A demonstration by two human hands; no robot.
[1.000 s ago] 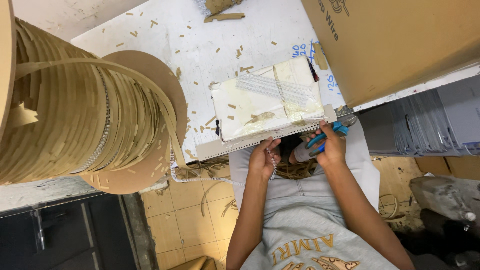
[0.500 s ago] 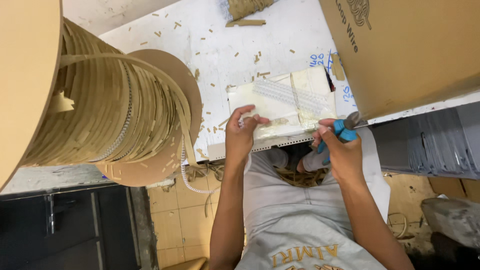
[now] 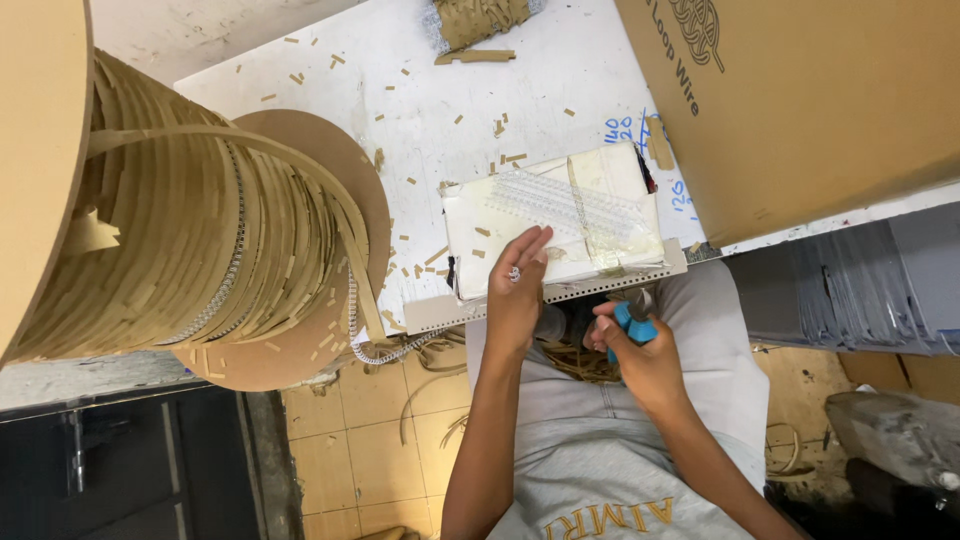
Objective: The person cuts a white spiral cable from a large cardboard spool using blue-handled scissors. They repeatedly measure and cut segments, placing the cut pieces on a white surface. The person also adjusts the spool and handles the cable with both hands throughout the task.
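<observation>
The white booklet stack (image 3: 560, 225) lies at the desk's (image 3: 420, 110) near edge, pinned under the flat, released left hand (image 3: 515, 290); blue-handled cutters (image 3: 632, 325), grasped by the right hand (image 3: 645, 355), are best brought squarely to the wire binding (image 3: 600, 288).

Grey T-shirt, short sleeves, yellow lettering across chest. Both forearms bare to elbow. Left hand (image 3: 515, 300) and right hand (image 3: 640, 355) ungloved, no rings or watch visible.
</observation>
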